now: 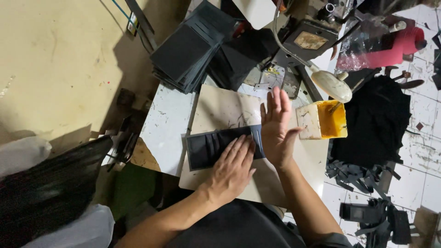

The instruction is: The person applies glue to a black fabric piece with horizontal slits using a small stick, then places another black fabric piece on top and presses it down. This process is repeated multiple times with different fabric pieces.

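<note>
On the beige board (220, 110) that lies across the white tabletop (165, 124), a flat black wallet piece (206, 147) with card slots rests near the middle. Left hand (232, 167) lies flat on the right part of this piece, palm down and fingers spread, pressing it to the board. Right hand (277, 126) stands on its edge just at the piece's right end, open, fingers straight and close together, thumb out to the side; it pinches nothing. Just beside this hand, to the right, sits a small cream box (321, 120) holding yellow glue, with a brush handle in it. Above the board a stack of black wallet pieces (188, 50) leans against other dark sheets. A lamp on a flexible neck (331, 85) hangs over the glue box. Black scraps (353, 174) lie on the tiled floor (425, 147) to the right.
</note>
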